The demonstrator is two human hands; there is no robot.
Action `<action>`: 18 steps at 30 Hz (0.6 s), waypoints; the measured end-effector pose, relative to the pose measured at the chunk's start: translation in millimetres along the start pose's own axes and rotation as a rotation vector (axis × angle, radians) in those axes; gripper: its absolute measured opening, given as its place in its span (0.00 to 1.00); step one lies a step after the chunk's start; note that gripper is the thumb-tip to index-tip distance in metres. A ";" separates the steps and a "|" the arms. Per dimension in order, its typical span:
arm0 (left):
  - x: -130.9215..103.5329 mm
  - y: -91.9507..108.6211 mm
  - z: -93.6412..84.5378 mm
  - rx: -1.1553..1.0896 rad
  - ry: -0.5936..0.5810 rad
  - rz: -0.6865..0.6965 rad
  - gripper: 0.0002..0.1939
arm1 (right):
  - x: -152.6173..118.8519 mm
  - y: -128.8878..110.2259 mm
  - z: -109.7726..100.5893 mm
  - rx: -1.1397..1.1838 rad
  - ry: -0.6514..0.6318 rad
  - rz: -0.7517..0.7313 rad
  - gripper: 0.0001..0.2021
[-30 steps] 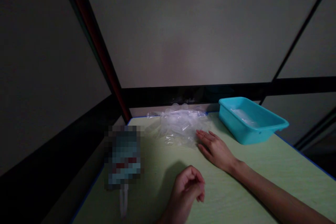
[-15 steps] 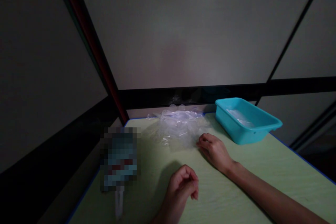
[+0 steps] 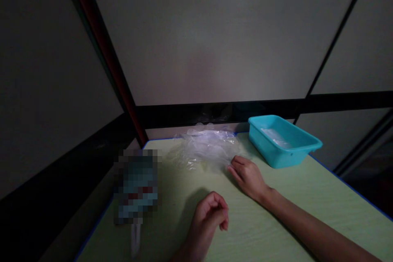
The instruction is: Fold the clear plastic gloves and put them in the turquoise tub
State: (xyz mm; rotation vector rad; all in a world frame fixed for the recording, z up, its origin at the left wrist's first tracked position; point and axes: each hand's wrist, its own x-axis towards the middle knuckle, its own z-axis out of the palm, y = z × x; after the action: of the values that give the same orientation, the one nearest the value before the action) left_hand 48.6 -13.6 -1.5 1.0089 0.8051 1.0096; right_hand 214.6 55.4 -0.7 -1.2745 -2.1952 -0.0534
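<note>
1. Wall panels (image 3: 215,49), pale with black bands, across the top.
2. Green table (image 3: 260,221) with blue edging, lower frame.
3. Turquoise plastic basin (image 3: 276,157), right of centre, a clear packet (image 3: 274,137) inside.
4. Crumpled clear plastic (image 3: 208,145), centre, at the table's far edge.
5. Pixelated item (image 3: 138,188), lower left, unidentifiable.
6. Right hand (image 3: 248,177), at the plastic's near right edge; fingers bent and bunched, any pinch unclear.
7. Left hand (image 3: 210,215), bottom centre, nearest the plastic; fingers curled inward, thumb contact unclear.
</note>
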 end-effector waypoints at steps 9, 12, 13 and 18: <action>-0.3 2.7 -0.1 -0.026 0.008 -0.020 0.05 | 4.5 9.7 2.2 0.212 0.106 0.104 0.12; 0.2 2.5 0.1 -0.039 0.021 -0.023 0.05 | 2.9 13.0 3.8 0.260 0.151 0.120 0.08; 0.2 2.7 0.3 -0.045 0.026 -0.024 0.05 | 2.1 14.1 4.2 0.270 0.170 0.130 0.07; 0.3 5.4 1.8 -0.081 0.046 -0.036 0.06 | 1.7 18.5 4.4 0.301 0.261 0.203 0.07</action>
State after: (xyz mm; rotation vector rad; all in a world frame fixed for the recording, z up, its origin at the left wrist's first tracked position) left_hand 48.7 -12.8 4.1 0.9017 0.8110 1.0292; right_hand 226.8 68.1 -8.1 -1.2343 -1.7677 0.1750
